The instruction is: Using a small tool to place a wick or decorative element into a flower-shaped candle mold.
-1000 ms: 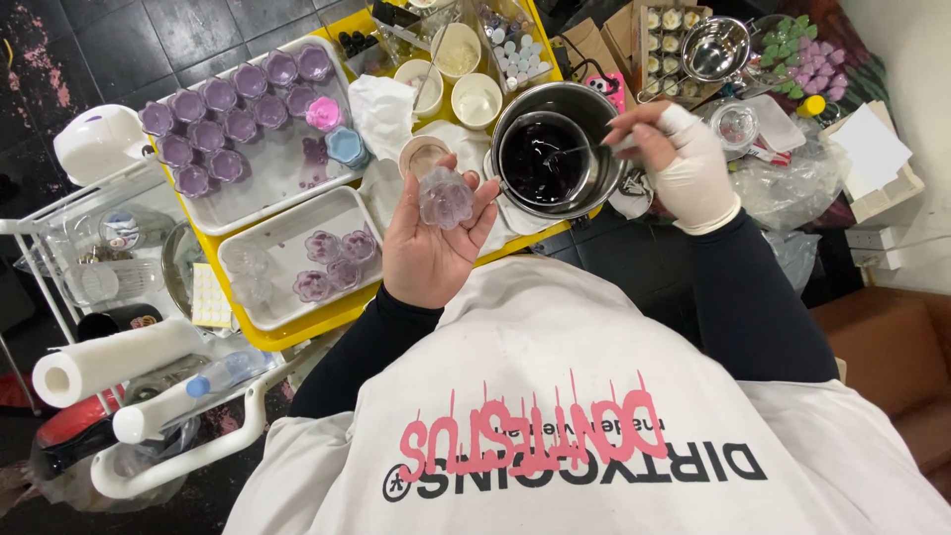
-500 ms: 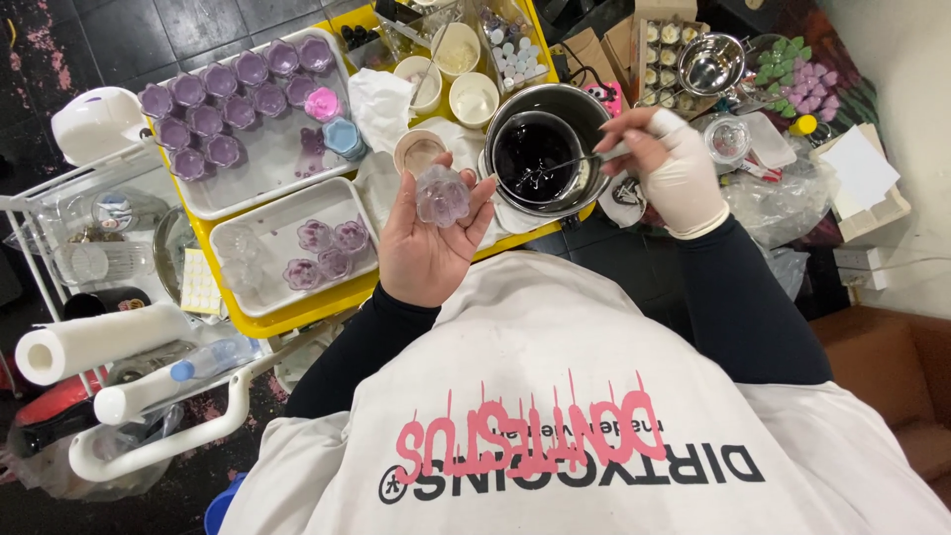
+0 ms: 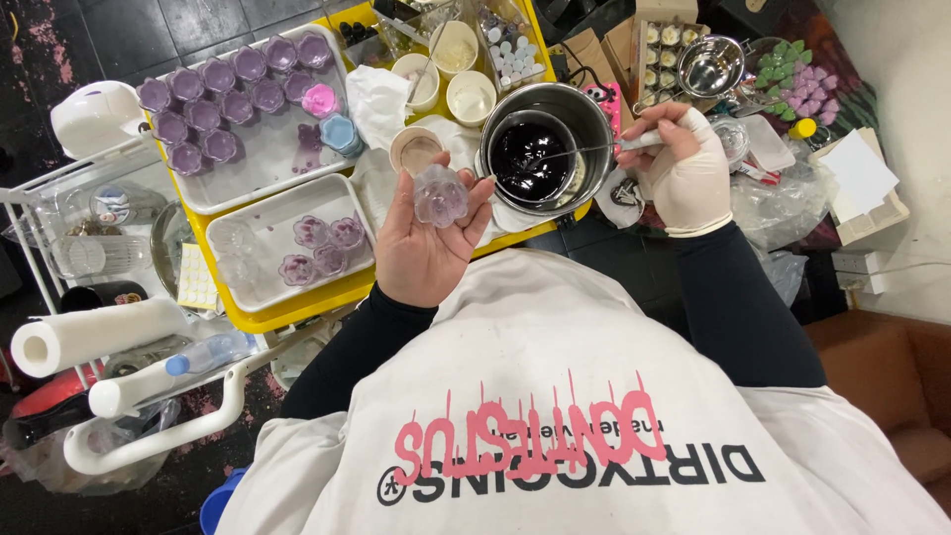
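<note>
Left hand [image 3: 428, 246] bare, palm up, fingers curled loosely around a clear flower-shaped mould [image 3: 440, 195] resting on the fingertips, just above the front edge of the yellow surface [image 3: 297, 309]. Right hand [image 3: 682, 163] in a white glove, closed around the handle of a thin metal stirrer [image 3: 584, 151] reaching into a steel pot [image 3: 543, 147] of dark, glossy liquid. Pot just to the right of the mould, near but not touching. Behind the left hand, a small round cup [image 3: 416, 149] of pale contents. Further left, a white tray [image 3: 287, 243] with a few purple-tinted flower moulds, and behind that a larger tray [image 3: 248, 114] lined with purple moulds plus one pink and one blue. Paper towel roll [image 3: 94, 337] at far left, well apart from both hands.
</note>
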